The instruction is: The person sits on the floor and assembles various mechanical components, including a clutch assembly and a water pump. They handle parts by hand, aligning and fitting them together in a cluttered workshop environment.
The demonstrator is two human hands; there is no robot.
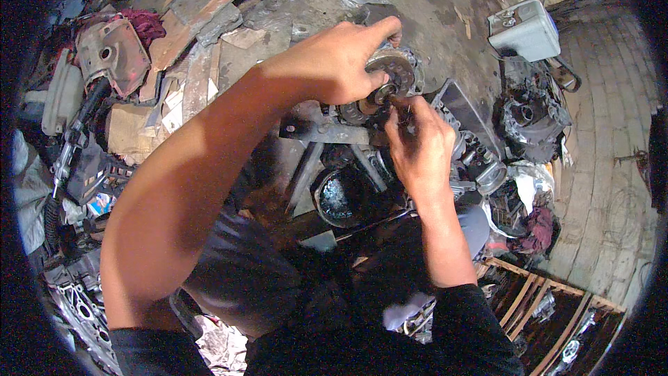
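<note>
A round metal gear assembly [398,68] with a shaft end at its centre sits above a metal stand [320,130] in front of me. My left hand [348,63] reaches over it from the left, index finger along its far rim and thumb pressed near the shaft. From the right, my right hand [422,146] has thumb and fingertips pinched together by the shaft end. What those fingertips hold, if anything, is too small and hidden to name. Below the stand, between my legs, lies a dark round pan [339,198] with a wet, shiny surface.
Greasy engine parts [532,115] and a grey metal box [525,31] stand at the right, by a block wall [591,132]. Cardboard, wood scraps and a rusty metal cover [115,56] litter the left floor. A slatted wooden crate [557,306] holds metal parts at lower right.
</note>
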